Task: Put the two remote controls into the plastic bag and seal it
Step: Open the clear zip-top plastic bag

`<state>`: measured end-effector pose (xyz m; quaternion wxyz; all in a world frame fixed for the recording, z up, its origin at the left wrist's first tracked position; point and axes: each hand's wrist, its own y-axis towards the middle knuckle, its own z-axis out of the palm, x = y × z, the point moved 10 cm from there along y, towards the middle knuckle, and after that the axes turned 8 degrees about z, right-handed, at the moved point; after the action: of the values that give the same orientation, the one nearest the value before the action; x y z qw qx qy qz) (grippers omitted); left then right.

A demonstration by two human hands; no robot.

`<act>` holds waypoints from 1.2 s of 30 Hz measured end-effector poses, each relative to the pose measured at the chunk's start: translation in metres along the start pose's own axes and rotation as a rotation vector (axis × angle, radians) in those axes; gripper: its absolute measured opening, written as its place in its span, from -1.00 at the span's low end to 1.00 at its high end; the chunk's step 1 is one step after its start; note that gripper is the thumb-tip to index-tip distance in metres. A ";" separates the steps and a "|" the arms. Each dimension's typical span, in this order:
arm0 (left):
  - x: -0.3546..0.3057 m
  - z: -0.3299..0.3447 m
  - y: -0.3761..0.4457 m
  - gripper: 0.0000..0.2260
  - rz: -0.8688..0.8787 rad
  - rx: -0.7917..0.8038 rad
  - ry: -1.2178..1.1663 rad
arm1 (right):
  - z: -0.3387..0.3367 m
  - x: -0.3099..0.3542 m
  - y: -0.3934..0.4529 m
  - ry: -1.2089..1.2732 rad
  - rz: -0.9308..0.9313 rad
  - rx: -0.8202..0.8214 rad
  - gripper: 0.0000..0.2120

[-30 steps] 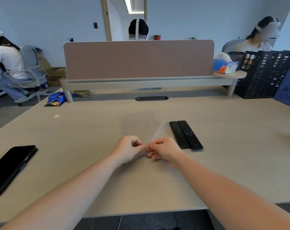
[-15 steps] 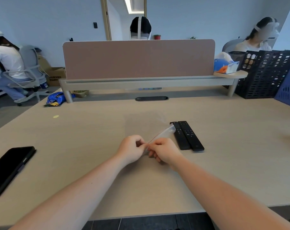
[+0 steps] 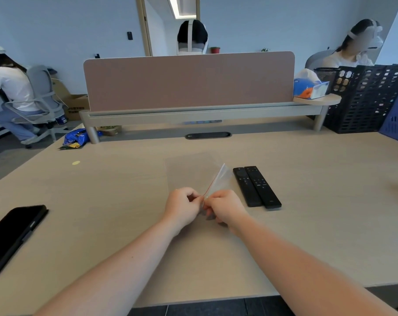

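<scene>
- The plastic bag is seen lying mostly flat on the desk, just left of the remotes, with its near right corner lifted off the surface.
- That lifted corner, where a thin red line marks the seal strip, is pinched by both hands: the left hand is closed on it from the left, the right hand is closed on it from the right, fingertips meeting.
- The grip suggests the mouth is being worked apart; whether it is open yet cannot be told, the film being too clear.
- The two remote controls are found side by side, touching, just right of the bag and untouched by either hand.
- Nothing is judged done so far: no remote is inside, no seal is pressed.
- Left to do, by this reading: the mouth is to be opened, each remote slid in, and the strip pressed shut along its length.
- A dark phone is noted well left of the bag, out of play.
</scene>
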<state>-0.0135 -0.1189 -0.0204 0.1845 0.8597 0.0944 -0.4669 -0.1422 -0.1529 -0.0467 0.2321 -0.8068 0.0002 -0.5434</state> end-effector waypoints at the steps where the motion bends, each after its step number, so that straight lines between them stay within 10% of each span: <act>1: 0.004 0.001 -0.001 -0.75 -0.046 -0.011 -0.072 | 0.000 -0.001 0.001 0.008 0.007 0.004 -0.70; 17: 0.009 0.014 -0.005 -0.88 -0.128 0.136 -0.316 | -0.006 0.002 0.003 -0.009 -0.094 -0.051 -0.76; 25: -0.019 0.005 0.005 -0.91 0.156 0.141 0.287 | 0.000 0.000 0.009 -0.062 -0.093 -0.014 -0.72; 36: -0.034 -0.090 0.025 -0.88 0.282 -0.319 0.399 | -0.013 0.001 0.005 -0.179 -0.031 -0.177 -0.92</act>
<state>0.0457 -0.1043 0.0583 0.3581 0.8994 0.0805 -0.2376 -0.1518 -0.1627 -0.0444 0.1505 -0.8693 0.0152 -0.4706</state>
